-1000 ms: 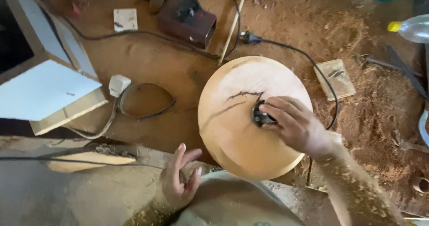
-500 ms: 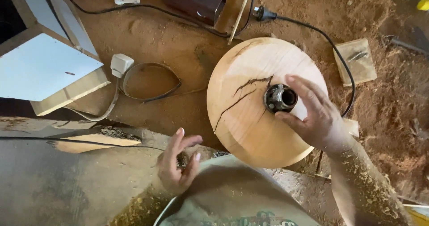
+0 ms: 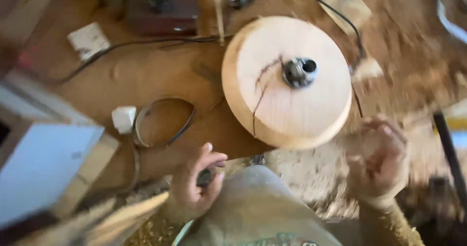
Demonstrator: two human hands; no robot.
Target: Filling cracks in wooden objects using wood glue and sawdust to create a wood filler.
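A round pale wooden disc [image 3: 292, 100] with a dark crack lies on the sawdust-covered ground. A metal threaded fitting [image 3: 299, 72] sits at its centre. My right hand [image 3: 382, 163] hovers below and to the right of the disc, off the wood, with its fingers loosely curled and nothing in them. My left hand [image 3: 194, 185] rests by my knee at the bottom centre, its fingers closed around a small dark object [image 3: 206, 177] that is too blurred to identify. The whole view is motion-blurred.
A black power cable [image 3: 340, 17] runs around the disc's far side from a plug at the top. A dark reddish box [image 3: 163, 12], a white adapter [image 3: 124, 118] with a looped strap and a white-topped wooden box [image 3: 44, 173] lie to the left. Wood scraps lie at the right.
My right hand has let go of the metal fitting and pulled back toward me, off the disc. The camera has swung, and my left hand has closed its fingers.
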